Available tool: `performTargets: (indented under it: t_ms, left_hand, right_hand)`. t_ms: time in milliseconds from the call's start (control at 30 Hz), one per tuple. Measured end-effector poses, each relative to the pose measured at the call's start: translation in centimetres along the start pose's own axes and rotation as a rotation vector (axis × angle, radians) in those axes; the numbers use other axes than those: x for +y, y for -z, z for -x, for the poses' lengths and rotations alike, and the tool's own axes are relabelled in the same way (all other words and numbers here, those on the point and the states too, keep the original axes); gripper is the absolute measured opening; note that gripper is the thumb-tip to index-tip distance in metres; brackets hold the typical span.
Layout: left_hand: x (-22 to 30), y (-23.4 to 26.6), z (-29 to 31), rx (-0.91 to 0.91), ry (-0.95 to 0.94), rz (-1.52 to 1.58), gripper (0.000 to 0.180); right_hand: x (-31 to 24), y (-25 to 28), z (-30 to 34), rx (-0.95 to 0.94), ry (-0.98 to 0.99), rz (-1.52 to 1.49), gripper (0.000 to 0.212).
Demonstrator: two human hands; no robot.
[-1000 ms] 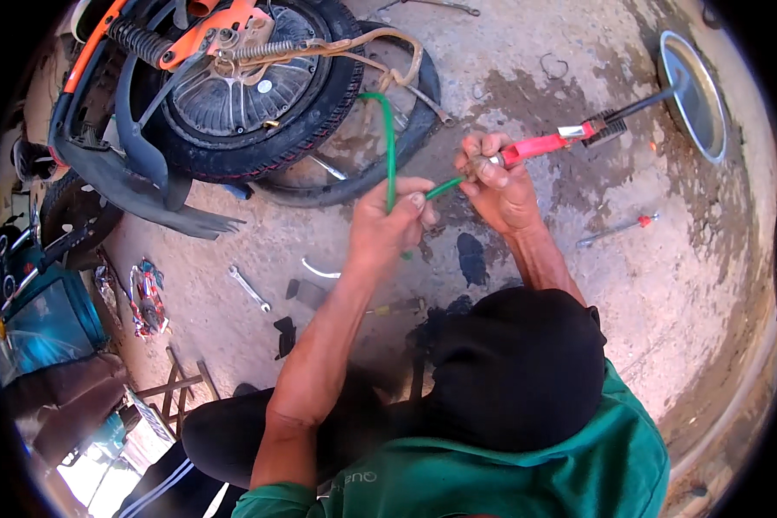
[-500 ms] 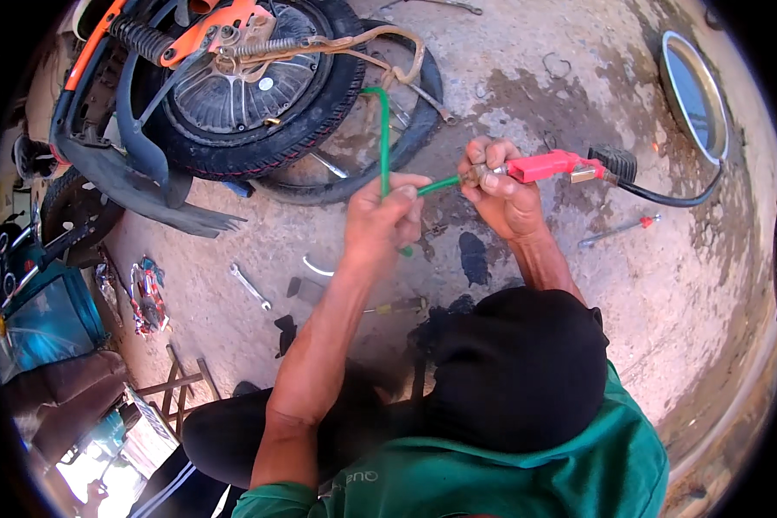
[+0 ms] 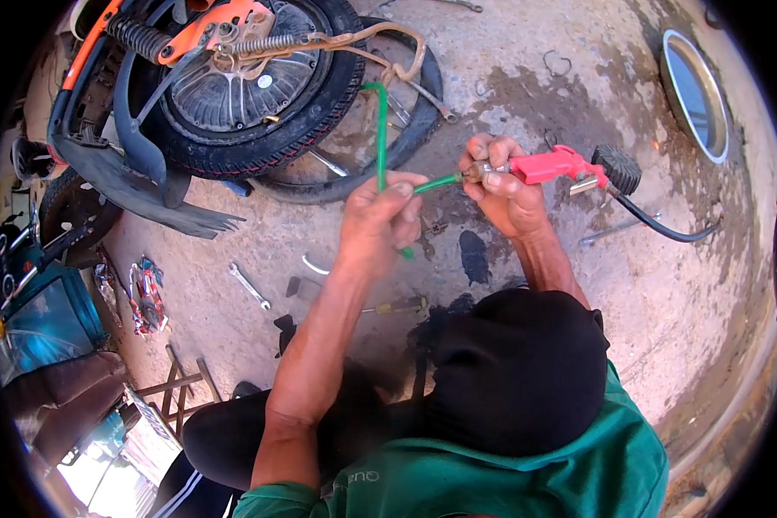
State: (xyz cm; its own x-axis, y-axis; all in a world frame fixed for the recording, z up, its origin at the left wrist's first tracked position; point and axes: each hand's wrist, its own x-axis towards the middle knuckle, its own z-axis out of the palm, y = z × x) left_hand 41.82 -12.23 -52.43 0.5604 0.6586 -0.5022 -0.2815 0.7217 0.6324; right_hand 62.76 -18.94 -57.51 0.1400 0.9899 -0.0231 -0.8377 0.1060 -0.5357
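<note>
Showing at the bottom of the frame are a black cap [image 3: 522, 371] and a green shirt [image 3: 535, 470] with a few small pale letters on it. In the middle, the left hand [image 3: 375, 216] has its fingers wrapped tight on a green hose [image 3: 382, 138]. The hose is thin, shiny and bent: one part goes up to the side of a black tyre [image 3: 259, 162], and one part runs to a metal end [image 3: 478, 173] on a red tool [image 3: 535, 167]. The right hand [image 3: 511, 197] has its fingers clamped on that metal end. The tool is bright red and long, with a silver lever [image 3: 584, 185], a round black part [image 3: 617, 168] and a black hose [image 3: 665, 228] at its right end. Farther off, a wrench [image 3: 250, 287] and a screwdriver [image 3: 399, 306] lie on the floor [image 3: 639, 328]. In the upper left, the tyre sits around a grey hub [image 3: 224, 99] with a round white sticker [image 3: 265, 81], too small to read. In the upper right is a shiny metal bowl [image 3: 715, 112].
</note>
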Motion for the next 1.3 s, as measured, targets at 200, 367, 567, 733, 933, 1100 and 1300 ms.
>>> performTargets:
  t_ms: [200,367,567,733,933,1100,1300]
  left_hand:
    - [0.1,0.0,-0.1,0.028,0.001,-0.047,0.021]
    - [0.3,0.3,-0.1,-0.003,0.036,-0.028,0.022]
    - [0.5,0.5,-0.2,-0.046,0.122,-0.004,0.023]
    - [0.6,-1.1,0.2,0.086,0.091,-0.231,0.022]
    - [0.4,-2.0,0.3,0.156,0.048,-0.430,0.022]
    - [0.3,-2.3,0.1,0.139,0.074,-0.532,0.020]
    - [-0.1,-2.3,0.3,0.101,0.066,-0.502,0.018]
  right_hand:
    - [0.0,0.1,0.2,-0.016,-0.001,-0.006,0.024]
    - [-0.1,-0.3,0.3,0.019,0.000,0.060,0.024]
    - [-0.2,0.5,0.2,-0.073,0.030,0.115,0.024]
    - [-0.5,0.3,0.5,0.023,0.043,0.199,0.023]
    - [0.2,0.0,0.4,0.125,0.084,0.187,0.016]
    - [1.4,-0.6,0.2,0.262,0.128,0.158,0.028]
    - [2.2,-2.2,-0.1,0.378,0.161,0.171,0.031]
